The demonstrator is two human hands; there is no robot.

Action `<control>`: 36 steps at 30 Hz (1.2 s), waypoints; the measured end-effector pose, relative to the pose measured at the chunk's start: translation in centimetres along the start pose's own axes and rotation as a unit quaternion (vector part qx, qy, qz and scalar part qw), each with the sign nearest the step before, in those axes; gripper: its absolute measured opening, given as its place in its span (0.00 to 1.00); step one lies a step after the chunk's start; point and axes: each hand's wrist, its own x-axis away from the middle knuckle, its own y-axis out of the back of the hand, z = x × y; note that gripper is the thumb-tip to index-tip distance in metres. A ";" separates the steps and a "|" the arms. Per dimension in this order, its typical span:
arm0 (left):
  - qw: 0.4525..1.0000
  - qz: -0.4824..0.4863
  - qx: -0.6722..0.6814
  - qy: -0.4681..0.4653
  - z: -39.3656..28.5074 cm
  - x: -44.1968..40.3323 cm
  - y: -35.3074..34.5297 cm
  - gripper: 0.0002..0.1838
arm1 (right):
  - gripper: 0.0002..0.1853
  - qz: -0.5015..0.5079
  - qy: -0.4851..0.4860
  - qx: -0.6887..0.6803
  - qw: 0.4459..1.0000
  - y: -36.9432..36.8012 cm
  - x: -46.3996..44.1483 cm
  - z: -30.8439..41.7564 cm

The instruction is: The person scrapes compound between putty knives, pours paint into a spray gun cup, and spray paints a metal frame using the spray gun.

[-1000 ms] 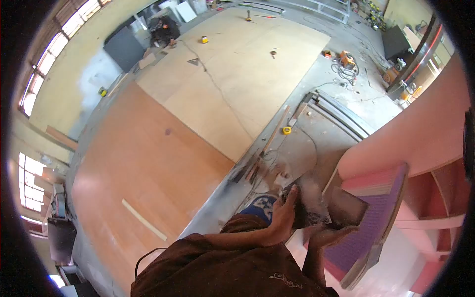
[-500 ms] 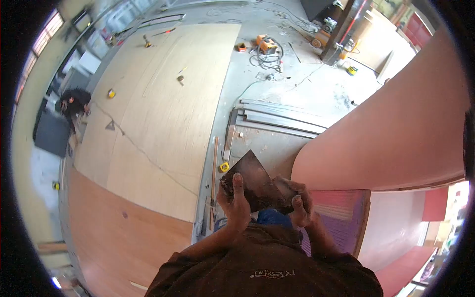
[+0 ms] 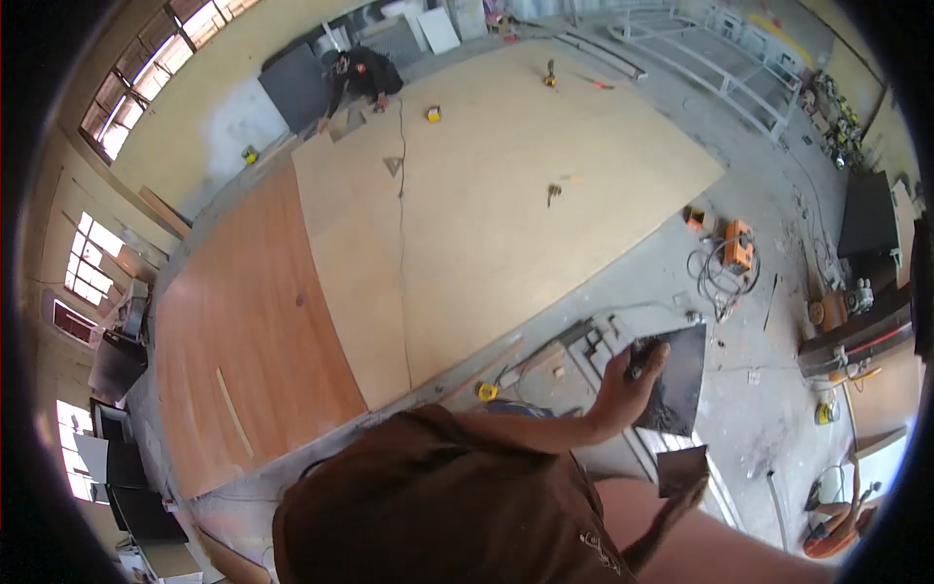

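Two dark, flat plates are held out over the grey floor (image 3: 769, 389), one in each hand. The left hand (image 3: 634, 378) grips the larger plate (image 3: 684, 375), which is blackish and straight-edged, with rough, dark smears near the fingers. The right hand (image 3: 689, 496), partly shadowed, holds the smaller plate (image 3: 681, 469), brownish, plain and angular, just below the larger one, near a curved pink surface (image 3: 710, 550). Beyond lie one reddish-brown panel (image 3: 253, 331) and a broad pale wood surface (image 3: 486, 214) bearing one triangular square (image 3: 393, 166). One yellow tape measure (image 3: 487, 391) sits near its edge; one person (image 3: 362, 78) crouches at its far side.
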 end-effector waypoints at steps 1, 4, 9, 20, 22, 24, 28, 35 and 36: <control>0.999 0.020 0.028 -0.005 -0.4 -1.1 -2.2 0.14 | 0.34 -0.003 -0.055 -0.029 0.998 0.9 -3.8 -0.1; 0.995 0.092 0.007 -0.037 -1.6 -3.4 -6.6 0.15 | 0.35 -0.138 -0.020 -0.062 0.988 0.0 -11.3 7.1; 0.997 0.081 -0.006 -0.003 0.8 -7.8 -12.5 0.18 | 0.27 -0.144 -0.008 -0.111 0.983 0.6 -20.0 8.8; 0.985 0.022 0.067 0.160 12.9 -27.2 -30.0 0.22 | 0.25 -0.182 -0.108 -0.081 0.974 0.7 -35.9 3.5; 0.983 0.020 0.061 0.171 15.1 -32.3 -35.3 0.22 | 0.24 -0.207 -0.115 -0.060 0.970 1.7 -41.3 1.6; 0.984 0.001 0.049 0.169 16.8 -38.7 -41.5 0.25 | 0.25 -0.195 -0.158 -0.039 0.967 3.8 -47.8 -2.1; 0.982 -0.032 0.070 0.175 15.1 -48.3 -51.5 0.28 | 0.21 -0.244 -0.238 0.073 0.937 11.4 -51.2 -9.7; 0.985 0.028 0.103 0.134 13.1 -60.0 -63.4 0.29 | 0.19 -0.428 -0.467 -0.112 0.765 19.9 -37.6 -17.7; 0.978 0.009 0.116 0.174 11.8 -60.4 -66.0 0.30 | 0.20 -0.415 -0.496 -0.078 0.759 19.4 -37.9 -17.6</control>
